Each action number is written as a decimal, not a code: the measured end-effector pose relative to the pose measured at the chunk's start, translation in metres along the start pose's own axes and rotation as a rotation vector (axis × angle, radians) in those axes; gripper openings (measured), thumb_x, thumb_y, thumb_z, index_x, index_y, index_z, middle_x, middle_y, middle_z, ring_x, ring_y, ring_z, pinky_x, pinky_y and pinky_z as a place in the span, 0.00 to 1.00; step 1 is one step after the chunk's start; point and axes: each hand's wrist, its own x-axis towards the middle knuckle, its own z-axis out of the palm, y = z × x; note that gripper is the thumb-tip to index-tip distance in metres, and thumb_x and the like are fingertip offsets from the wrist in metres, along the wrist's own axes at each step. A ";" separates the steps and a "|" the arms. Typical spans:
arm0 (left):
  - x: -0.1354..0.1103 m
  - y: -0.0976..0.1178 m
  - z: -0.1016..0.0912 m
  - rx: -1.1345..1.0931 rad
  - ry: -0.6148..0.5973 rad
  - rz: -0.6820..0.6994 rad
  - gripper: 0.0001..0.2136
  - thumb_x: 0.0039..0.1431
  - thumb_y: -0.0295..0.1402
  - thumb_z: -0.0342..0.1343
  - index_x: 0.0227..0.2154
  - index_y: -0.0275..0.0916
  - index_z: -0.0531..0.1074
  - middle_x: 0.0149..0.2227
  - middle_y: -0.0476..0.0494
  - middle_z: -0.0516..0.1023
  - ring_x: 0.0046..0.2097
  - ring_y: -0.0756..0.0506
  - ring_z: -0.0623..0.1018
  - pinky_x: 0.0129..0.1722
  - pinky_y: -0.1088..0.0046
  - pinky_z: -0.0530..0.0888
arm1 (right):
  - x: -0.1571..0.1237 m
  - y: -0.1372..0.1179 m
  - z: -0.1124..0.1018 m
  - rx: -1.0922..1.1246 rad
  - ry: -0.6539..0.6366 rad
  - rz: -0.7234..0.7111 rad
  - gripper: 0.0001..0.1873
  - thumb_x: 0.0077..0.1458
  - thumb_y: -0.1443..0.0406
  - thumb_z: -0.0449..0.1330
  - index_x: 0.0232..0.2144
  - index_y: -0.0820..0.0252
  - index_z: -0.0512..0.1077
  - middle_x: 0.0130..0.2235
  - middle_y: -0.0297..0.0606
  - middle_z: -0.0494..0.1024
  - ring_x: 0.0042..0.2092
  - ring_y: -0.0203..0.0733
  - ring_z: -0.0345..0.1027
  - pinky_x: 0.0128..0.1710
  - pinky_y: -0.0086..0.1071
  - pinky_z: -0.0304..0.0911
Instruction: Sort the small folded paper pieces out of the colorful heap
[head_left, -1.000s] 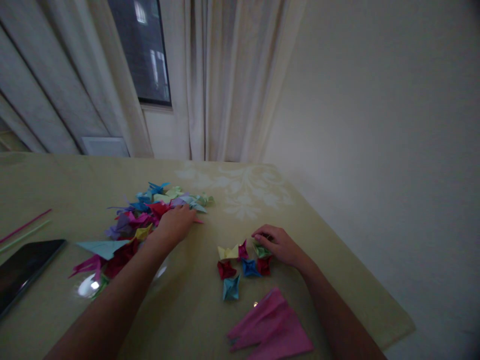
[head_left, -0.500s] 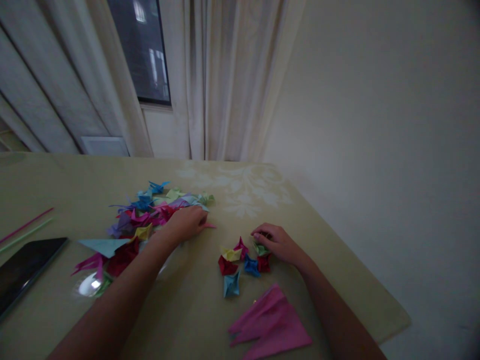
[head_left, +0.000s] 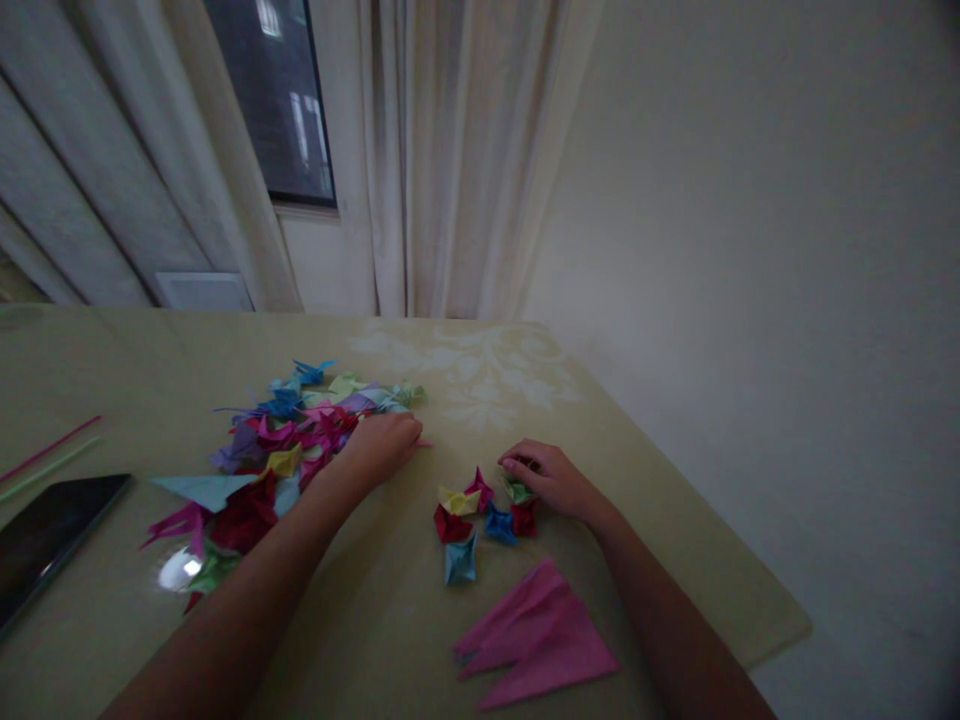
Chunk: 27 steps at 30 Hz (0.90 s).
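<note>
My left hand point(head_left: 386, 443) is closed at the right edge of a heap of colourful folded-paper pieces point(head_left: 283, 402). A pink paper tip point(head_left: 424, 443) sticks out from under its fingers; the rest of that piece is hidden. Thumb and forefinger of my right hand point(head_left: 550, 477) close on a light green folded-paper piece point(head_left: 517, 489), partly covered by the hand. Beside it stands a small cluster: a magenta piece point(head_left: 478, 487), a yellow one point(head_left: 459, 501), a dark red one point(head_left: 452, 524), a blue one point(head_left: 500, 524), a red one point(head_left: 525, 518) and a light blue one point(head_left: 460, 560).
A pink pleated paper shape point(head_left: 541, 640) lies near me on the patterned tablecloth point(head_left: 360, 620). At the left are a dark tablet or phone point(head_left: 56, 535) and two thin sticks, one pink point(head_left: 52, 446), one green point(head_left: 49, 468). Curtains point(head_left: 465, 160) and a wall bound the table.
My left hand has shifted slightly right along the heap's edge, the pink tip with it. The right hand stays at the light green piece. The whole view has shifted a little.
</note>
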 end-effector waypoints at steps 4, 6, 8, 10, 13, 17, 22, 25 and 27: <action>-0.001 0.004 0.000 0.027 0.027 -0.012 0.12 0.67 0.27 0.49 0.38 0.37 0.79 0.44 0.34 0.82 0.47 0.36 0.83 0.44 0.61 0.77 | 0.000 -0.001 0.001 -0.004 0.008 0.004 0.18 0.70 0.54 0.57 0.41 0.60 0.81 0.40 0.43 0.82 0.41 0.44 0.75 0.42 0.34 0.66; -0.002 0.007 0.000 0.034 0.056 -0.017 0.11 0.67 0.26 0.49 0.39 0.36 0.79 0.45 0.33 0.81 0.50 0.35 0.81 0.46 0.60 0.77 | 0.001 -0.001 0.001 -0.002 0.012 0.005 0.19 0.70 0.53 0.57 0.40 0.61 0.81 0.40 0.43 0.82 0.41 0.44 0.75 0.42 0.33 0.66; -0.002 0.008 -0.001 0.046 0.092 -0.031 0.10 0.66 0.26 0.50 0.40 0.35 0.78 0.48 0.32 0.79 0.53 0.35 0.79 0.49 0.60 0.76 | 0.001 -0.002 0.001 0.005 0.015 0.005 0.20 0.71 0.53 0.57 0.40 0.61 0.81 0.39 0.42 0.82 0.41 0.44 0.75 0.42 0.33 0.65; -0.002 0.008 -0.005 -0.009 0.175 -0.051 0.09 0.66 0.27 0.50 0.41 0.36 0.76 0.50 0.32 0.77 0.54 0.36 0.78 0.50 0.61 0.75 | 0.002 -0.001 0.002 0.011 0.014 0.009 0.20 0.71 0.52 0.56 0.39 0.61 0.80 0.39 0.42 0.82 0.41 0.44 0.75 0.42 0.33 0.65; -0.002 0.007 -0.018 -0.370 0.407 -0.085 0.06 0.67 0.30 0.51 0.43 0.39 0.72 0.46 0.38 0.79 0.45 0.41 0.79 0.46 0.65 0.75 | 0.002 0.000 0.002 0.009 0.009 0.011 0.21 0.71 0.51 0.56 0.38 0.61 0.80 0.38 0.42 0.81 0.40 0.44 0.74 0.42 0.34 0.65; -0.005 0.014 -0.044 -1.084 0.662 -0.007 0.06 0.69 0.38 0.53 0.41 0.41 0.66 0.37 0.47 0.78 0.35 0.48 0.77 0.38 0.71 0.74 | 0.002 0.002 0.002 0.001 0.013 0.007 0.23 0.71 0.49 0.55 0.38 0.60 0.80 0.38 0.41 0.81 0.39 0.44 0.73 0.41 0.34 0.65; -0.019 0.036 -0.066 -1.481 0.698 0.127 0.07 0.67 0.37 0.58 0.43 0.40 0.69 0.35 0.51 0.74 0.37 0.50 0.75 0.40 0.75 0.72 | 0.003 0.002 0.002 0.011 0.008 -0.019 0.26 0.71 0.46 0.53 0.38 0.59 0.79 0.37 0.40 0.79 0.39 0.43 0.72 0.41 0.34 0.63; -0.027 0.050 -0.075 -1.477 0.658 0.176 0.11 0.67 0.39 0.60 0.46 0.40 0.72 0.36 0.49 0.77 0.39 0.49 0.78 0.41 0.74 0.74 | 0.005 0.001 0.001 0.028 0.060 -0.046 0.30 0.70 0.43 0.51 0.36 0.59 0.79 0.37 0.41 0.78 0.40 0.44 0.71 0.43 0.36 0.63; -0.031 0.058 -0.081 -1.414 0.596 0.239 0.12 0.66 0.39 0.61 0.48 0.40 0.73 0.39 0.46 0.81 0.41 0.47 0.81 0.43 0.71 0.76 | 0.006 -0.002 -0.001 0.083 0.158 -0.044 0.33 0.69 0.40 0.49 0.34 0.59 0.78 0.38 0.42 0.77 0.41 0.44 0.70 0.45 0.37 0.63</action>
